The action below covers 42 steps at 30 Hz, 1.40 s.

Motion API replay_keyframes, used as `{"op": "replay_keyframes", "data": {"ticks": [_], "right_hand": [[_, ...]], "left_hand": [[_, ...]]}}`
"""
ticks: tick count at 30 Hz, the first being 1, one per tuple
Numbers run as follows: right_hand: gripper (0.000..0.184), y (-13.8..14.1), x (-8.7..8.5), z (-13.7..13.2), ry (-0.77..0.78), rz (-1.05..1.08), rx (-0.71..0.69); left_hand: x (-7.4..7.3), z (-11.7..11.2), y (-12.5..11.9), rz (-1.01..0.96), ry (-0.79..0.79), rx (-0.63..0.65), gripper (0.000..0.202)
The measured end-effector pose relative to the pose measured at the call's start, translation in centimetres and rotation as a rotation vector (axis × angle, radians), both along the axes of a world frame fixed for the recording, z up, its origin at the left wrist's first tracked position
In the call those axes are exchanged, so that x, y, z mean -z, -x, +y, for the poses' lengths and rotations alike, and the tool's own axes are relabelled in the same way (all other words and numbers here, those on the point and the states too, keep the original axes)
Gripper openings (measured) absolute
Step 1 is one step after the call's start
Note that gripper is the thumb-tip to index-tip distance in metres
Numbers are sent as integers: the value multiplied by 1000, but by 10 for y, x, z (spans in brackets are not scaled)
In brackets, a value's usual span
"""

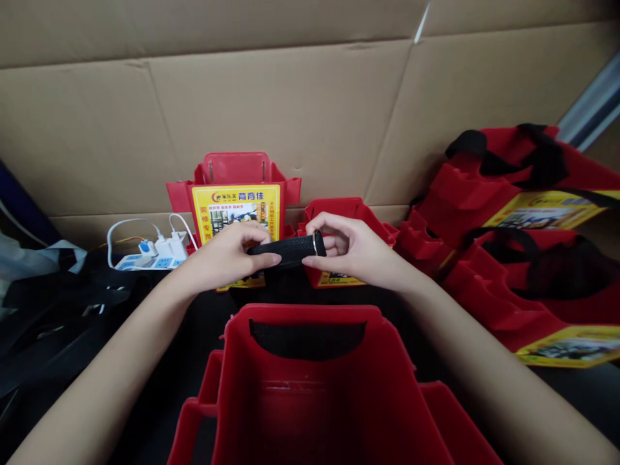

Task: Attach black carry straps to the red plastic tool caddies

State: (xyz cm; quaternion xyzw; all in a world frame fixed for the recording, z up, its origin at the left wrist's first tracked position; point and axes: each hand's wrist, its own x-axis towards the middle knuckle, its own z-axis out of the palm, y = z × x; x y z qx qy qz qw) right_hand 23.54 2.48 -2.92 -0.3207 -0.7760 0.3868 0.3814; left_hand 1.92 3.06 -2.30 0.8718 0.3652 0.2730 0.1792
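Between my two hands a black webbing strap is stretched level, above the far rim of a red plastic tool box. My left hand pinches the strap's left part between thumb and fingers. At the other end, my right hand grips the strap beside a thin metal ring. The red box stands open toward me, with side pockets at its left and right. Black strap material shows through the slot in its far wall. Some of my fingers are hidden behind the strap.
Behind my hands stand a red box with a yellow label and a smaller red box. Several strapped red boxes are stacked at right. A white power strip with chargers lies left, near black straps. Cardboard lines the back.
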Motion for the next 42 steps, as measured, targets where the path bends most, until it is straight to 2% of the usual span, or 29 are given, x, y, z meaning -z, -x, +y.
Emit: {"op": "replay_keyframes", "data": {"ticks": [8,11,16,20,24,31,37,42], "right_hand": [[29,-4,-4,-3,105,-52,-117],[29,-6,-6,-3,99,-43,-119],[26,-3,-8,-8,79,-64,-108],[25,0,-7,-10,59,-57,-126],[26,0,-5,-9,30,-69,-138],[22,0,-6,-8,-129,-95,-68],[21,-2,-9,-10,-229,-117,-9],[20,-1,-7,-10,-300,-181,9]], "left_hand": [[-3,-1,1,111,44,-4,21],[-1,-2,-1,28,23,68,15],[2,-9,-10,-155,101,154,21],[4,-10,-14,-163,-35,199,16],[5,-7,-12,-111,-37,225,17],[9,-6,-15,-171,-192,142,20],[14,-4,-18,-283,-5,61,21],[11,-3,-17,-309,139,93,20]]}}
